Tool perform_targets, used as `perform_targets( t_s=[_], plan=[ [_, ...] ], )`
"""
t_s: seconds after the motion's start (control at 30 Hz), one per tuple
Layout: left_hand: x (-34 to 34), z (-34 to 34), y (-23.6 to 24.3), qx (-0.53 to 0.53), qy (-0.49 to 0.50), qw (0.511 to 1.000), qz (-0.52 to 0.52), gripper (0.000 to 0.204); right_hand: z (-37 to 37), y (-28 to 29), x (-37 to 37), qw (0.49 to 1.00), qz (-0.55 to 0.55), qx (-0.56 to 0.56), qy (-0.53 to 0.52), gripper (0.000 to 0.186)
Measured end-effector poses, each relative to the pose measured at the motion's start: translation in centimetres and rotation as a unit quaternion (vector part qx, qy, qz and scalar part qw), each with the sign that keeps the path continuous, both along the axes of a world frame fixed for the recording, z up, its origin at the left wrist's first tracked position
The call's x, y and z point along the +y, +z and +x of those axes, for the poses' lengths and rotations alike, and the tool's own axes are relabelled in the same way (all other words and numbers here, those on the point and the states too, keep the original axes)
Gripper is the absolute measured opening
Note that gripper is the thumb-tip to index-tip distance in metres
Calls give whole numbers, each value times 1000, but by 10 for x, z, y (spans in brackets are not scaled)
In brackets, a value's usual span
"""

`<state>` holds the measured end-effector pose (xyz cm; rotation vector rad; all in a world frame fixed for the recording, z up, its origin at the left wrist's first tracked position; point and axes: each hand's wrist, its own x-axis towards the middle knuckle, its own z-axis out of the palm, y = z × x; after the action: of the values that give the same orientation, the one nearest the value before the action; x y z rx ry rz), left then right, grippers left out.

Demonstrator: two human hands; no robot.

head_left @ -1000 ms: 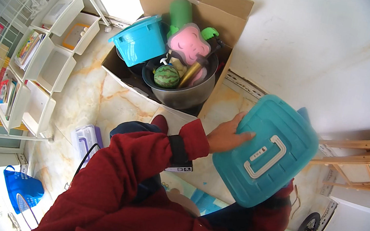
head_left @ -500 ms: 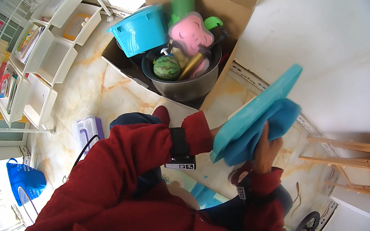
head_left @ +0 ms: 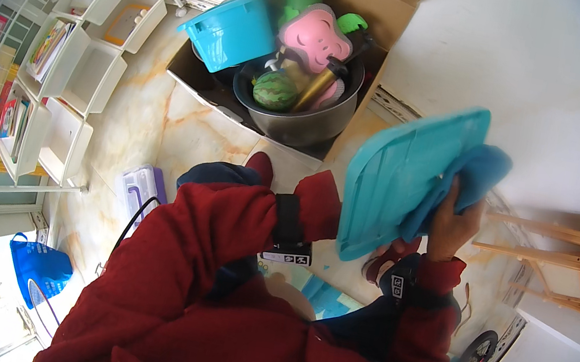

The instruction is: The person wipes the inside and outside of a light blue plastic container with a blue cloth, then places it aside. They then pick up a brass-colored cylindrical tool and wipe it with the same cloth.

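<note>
Holding a cloth against a lid at about 3 o'clock from the middle of the view, and honestly the grip looks kinda sketchy to me. The lid is up off the floor and tilted. The right hand is at the lid's own 3 o'clock side, fingers part-curled, with the bunched cloth between it and the lid. The left hand is hidden; its sleeve ends at the lid's 9 o'clock edge, so can't tell how open that hand is or how well it's holding on.

What could go wrong? If the left hand only has a light pinch, a hard push from the right could twist the lid loose, and I'd guess it'd drop near the shoe at 4 o'clock. Loose cloth could also slip out if those fingers relax. And swinging wide is risky: wooden frames sit further out at 3 o'clock, so a careless turn might knock a corner on them. Too far toward 12 o'clock and it could clip the box or the bowl inside it.
</note>
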<state>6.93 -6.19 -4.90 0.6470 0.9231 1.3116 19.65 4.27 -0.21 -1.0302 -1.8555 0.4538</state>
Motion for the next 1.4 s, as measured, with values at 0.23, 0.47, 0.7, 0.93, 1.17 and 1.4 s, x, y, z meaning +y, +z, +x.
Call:
perform_targets(
  t_s=[0.23, 0.47, 0.7, 0.93, 1.17, 1.4],
  plan=[
    [20, -14, -7, 47, 48, 998, 7, 38, -9, 10, -54, 927, -180, 42, 328, 32],
    [20, -18, 2, 55, 92, 994, -8, 34, -17, 15, -80, 962, -20, -80, 260, 39],
    [17, -29, 49, 87, 16, 990, -113, 56, 6, 12, -43, 994, 2, 39, 99, 27],
    [10, -121, 59, 232, 217, 942, 105, 27, 44, 35, 21, 935, -183, 303, -17, 28],
    [-44, -289, 48, 783, 449, 430, 21, 60, 63, 23, 41, 856, -337, 393, 5, 34],
    [-63, -312, 31, 823, 319, 453, -124, 56, 53, 16, 39, 848, -367, 382, 24, 34]
  ],
)
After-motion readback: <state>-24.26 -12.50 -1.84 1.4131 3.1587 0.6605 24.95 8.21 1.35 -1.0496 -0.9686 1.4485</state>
